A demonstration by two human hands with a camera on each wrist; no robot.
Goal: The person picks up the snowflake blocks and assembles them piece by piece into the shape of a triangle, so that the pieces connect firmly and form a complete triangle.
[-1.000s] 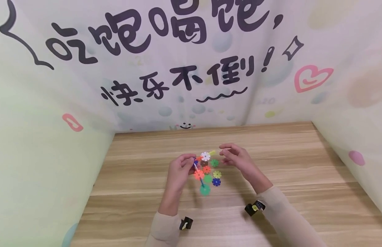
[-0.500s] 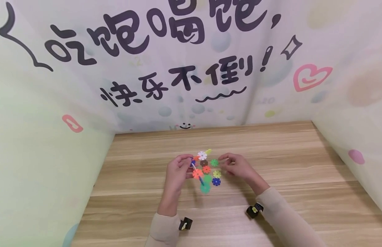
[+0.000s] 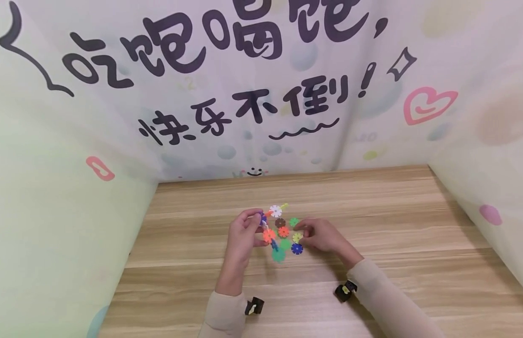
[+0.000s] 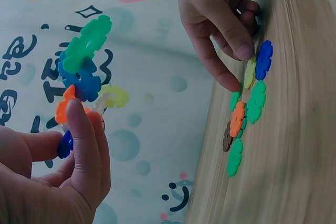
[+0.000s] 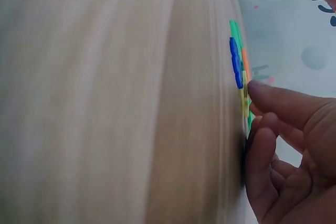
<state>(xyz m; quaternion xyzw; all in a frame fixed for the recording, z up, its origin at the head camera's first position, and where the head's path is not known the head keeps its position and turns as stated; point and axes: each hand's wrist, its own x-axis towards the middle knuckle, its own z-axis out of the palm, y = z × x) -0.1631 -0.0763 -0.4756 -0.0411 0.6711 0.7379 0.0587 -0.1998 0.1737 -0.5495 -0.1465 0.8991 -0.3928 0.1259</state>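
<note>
A printed backdrop point(image 3: 202, 162) stands behind and to both sides of the wood-grained surface point(image 3: 363, 202). The two hands sit near each other over its middle, with the loose discs between them, probably so that either can get at them easily. The left hand point(image 3: 243, 234) is raised and pinches the chain of linked discs point(image 3: 268, 235) by a dark blue disc point(image 3: 262, 218) partway along, seemingly so that both strands stick out clear of the fingers. The right hand point(image 3: 322, 234) is low at the loose group, thumb and forefinger a narrow gap apart, the other fingers bent in. Its thumb is at the edge of a loose yellow disc point(image 3: 297, 237), its forefinger near a small green disc point(image 3: 294, 221); the low, sideways approach would suit pieces lying this flat.

The head view gives the layout, brown disc point(image 3: 280, 223) and orange disc point(image 3: 283, 231) included, but flattens heights. The left wrist view shows the chain well above the surface and, at the group's lower end, a green disc point(image 4: 234, 157) hard to pick out from above. The right wrist view shows the loose blue disc point(image 5: 235, 62) edge-on; it is blurred, so I cannot tell whether the thumb touches the yellow.
</note>
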